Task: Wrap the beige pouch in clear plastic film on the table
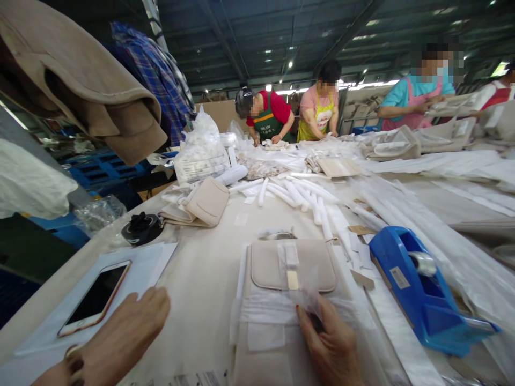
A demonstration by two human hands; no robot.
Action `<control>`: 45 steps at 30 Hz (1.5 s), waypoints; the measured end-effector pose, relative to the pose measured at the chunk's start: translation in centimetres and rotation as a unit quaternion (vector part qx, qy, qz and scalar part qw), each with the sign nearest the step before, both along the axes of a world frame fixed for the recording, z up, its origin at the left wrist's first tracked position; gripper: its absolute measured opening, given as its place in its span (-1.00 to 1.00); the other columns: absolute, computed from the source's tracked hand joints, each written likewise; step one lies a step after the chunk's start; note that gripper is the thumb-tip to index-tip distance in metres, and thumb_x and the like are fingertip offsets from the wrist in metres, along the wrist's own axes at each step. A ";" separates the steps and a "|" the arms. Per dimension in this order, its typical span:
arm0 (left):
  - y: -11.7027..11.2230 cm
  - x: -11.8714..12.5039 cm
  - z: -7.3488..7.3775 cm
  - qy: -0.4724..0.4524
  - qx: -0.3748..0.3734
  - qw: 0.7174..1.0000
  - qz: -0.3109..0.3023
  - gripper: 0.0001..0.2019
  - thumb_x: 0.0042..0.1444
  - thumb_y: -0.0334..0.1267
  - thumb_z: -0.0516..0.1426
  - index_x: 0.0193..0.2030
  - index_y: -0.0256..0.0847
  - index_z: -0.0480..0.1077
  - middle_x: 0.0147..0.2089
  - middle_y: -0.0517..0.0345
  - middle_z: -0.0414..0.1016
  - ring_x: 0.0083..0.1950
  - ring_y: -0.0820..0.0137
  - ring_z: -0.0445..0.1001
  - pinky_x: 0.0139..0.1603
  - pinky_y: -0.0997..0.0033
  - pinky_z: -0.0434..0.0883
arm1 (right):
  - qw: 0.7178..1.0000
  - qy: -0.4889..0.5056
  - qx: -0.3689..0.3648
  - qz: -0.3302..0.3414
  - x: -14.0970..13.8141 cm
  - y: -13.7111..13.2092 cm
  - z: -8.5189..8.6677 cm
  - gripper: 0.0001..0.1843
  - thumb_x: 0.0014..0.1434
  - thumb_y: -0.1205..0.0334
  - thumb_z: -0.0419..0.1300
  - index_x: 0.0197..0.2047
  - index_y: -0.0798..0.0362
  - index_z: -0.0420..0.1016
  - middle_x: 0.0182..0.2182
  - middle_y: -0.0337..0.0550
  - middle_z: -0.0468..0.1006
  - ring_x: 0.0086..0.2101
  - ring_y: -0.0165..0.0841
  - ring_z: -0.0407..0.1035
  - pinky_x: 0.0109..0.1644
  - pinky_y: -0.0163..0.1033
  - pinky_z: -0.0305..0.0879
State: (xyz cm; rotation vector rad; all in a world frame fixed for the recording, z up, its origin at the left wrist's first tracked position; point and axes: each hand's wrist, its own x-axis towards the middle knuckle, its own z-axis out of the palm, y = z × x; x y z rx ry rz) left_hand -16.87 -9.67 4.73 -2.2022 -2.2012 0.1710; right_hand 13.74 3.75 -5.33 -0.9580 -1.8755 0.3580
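Observation:
A beige handbag [235, 203] lies on its side further up the table. In front of me is another beige bag [237, 262], its flap towards the far side, with translucent wrapping film [308, 284] over the clasp and white tissue across its body. My right hand [332, 340] is at the flap's lower edge, thumb and fingers pinched on the film; a dark spot between them is unclear. My left hand [139, 319] hovers left of the bag with its fingers curled; what they hold, if anything, is hidden. Beside it a phone [96, 297] rests on white paper [159, 257].
A blue tape dispenser [414, 289] stands at the right among plastic strips. White foam rolls [298, 193], a filled plastic sack [201, 150] and a black round object [142, 228] lie beyond. Several co-workers [269, 115] work across the table. A beige item [80, 69] hangs upper left.

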 end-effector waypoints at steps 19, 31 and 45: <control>9.8 12.6 -5.9 -0.115 0.198 0.879 -0.419 -0.66 0.25 -0.23 -0.01 0.07 -0.38 0.33 0.09 -0.01 0.44 0.15 0.30 0.35 0.19 0.32 0.34 | 0.999 -0.001 0.033 0.016 0.3 0.1 -1.0 -0.67 0.15 0.38 0.10 0.02 0.10 0.32 -0.26 -0.07 0.57 -0.28 -0.32 0.51 -0.25 -0.35 0.46; 10.0 12.3 -5.7 -0.131 0.140 0.885 -0.423 -0.58 0.17 -0.31 0.09 0.17 -0.34 0.24 0.13 -0.03 0.39 0.19 0.30 0.32 0.23 0.28 0.29 | 0.986 -0.016 -0.037 -0.160 5.2 -1.3 5.2 -0.73 0.16 0.10 0.15 -0.09 -0.06 0.53 -0.19 -0.15 0.59 -0.16 -0.19 0.48 -0.11 -0.18 0.47; 10.2 12.4 -6.0 -0.088 0.136 0.882 -0.443 -0.57 0.11 -0.41 0.05 0.15 -0.35 0.25 0.16 -0.07 0.36 0.18 0.28 0.33 0.18 0.30 0.34 | 0.985 -0.142 0.048 -0.085 4.2 0.5 9.5 -0.67 0.28 0.09 -0.03 -0.04 -0.04 0.48 -0.22 -0.13 0.59 -0.19 -0.27 0.48 -0.12 -0.27 0.45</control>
